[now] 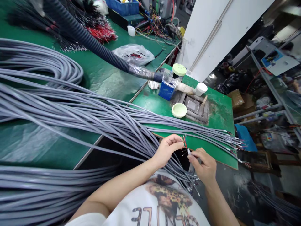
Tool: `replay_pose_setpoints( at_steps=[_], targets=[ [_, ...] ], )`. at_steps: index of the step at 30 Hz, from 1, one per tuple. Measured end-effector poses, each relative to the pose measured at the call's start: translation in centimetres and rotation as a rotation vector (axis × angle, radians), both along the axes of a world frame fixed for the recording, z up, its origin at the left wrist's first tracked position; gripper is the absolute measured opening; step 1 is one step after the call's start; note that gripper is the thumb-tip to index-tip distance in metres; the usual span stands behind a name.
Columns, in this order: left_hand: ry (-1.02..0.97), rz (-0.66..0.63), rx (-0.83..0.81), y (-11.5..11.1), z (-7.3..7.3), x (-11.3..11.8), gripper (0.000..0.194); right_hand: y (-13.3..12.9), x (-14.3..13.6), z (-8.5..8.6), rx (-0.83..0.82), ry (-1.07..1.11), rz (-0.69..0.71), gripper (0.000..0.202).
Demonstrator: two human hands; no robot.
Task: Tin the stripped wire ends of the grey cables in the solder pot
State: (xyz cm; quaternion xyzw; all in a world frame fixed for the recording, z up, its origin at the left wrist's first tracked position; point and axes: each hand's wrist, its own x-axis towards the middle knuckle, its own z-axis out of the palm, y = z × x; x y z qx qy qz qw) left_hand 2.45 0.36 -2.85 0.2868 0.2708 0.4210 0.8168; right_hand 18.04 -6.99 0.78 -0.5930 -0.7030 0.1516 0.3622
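Observation:
My right hand (204,164) pinches the end of a grey cable, close to its white end section (188,151). From that end several thin coloured wires (185,142), red, green and dark among them, fan out upward. My left hand (170,149) has thumb and fingers closed at these wires, and the exact strands between the fingertips are too small to make out. Beyond both hands a thick bundle of grey cables (122,117) runs across the green table, its stripped ends (235,144) lying at the right edge. More cable ends (188,182) hang down by my shirt.
A ribbed black hose (91,42) reaches over the table to a blue box (166,90). Beside it are a square metal pot (193,106), a pale green dish (179,110) and a white cup (201,89). Coiled cable (70,70) lies left; another bundle (47,191) is lower left.

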Motion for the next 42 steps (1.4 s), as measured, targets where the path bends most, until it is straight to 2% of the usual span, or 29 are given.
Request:
replay_pose_setpoints(
  at_steps=[14,18,21,23,30,38,42],
  targets=[
    [0.083,0.076,-0.023,0.2,0.0,0.5,0.023,0.4,-0.6,-0.2,-0.045,-0.009,-0.003,0.01],
    [0.078,0.067,-0.028,0.1,0.1,0.4,0.022,0.8,-0.7,-0.1,-0.241,0.102,-0.043,0.006],
    [0.089,0.065,-0.02,-0.1,0.0,0.5,0.022,1.5,-1.0,-0.1,-0.403,0.249,-0.063,0.018],
    [0.113,0.091,-0.016,-0.2,-0.2,0.7,0.023,2.1,-1.2,-0.1,-0.435,0.299,-0.092,0.019],
    [0.165,0.157,0.023,-0.1,-0.4,0.7,0.025,3.4,-1.7,0.0,-0.333,0.306,-0.126,0.019],
    [0.156,0.162,0.047,0.3,-0.4,1.5,0.024,4.5,-1.4,-0.1,-0.276,0.354,-0.168,0.017],
    [0.137,0.091,0.087,0.7,-0.7,2.6,0.024,6.0,0.1,0.9,-0.242,0.247,-0.198,0.019]
  ],
)
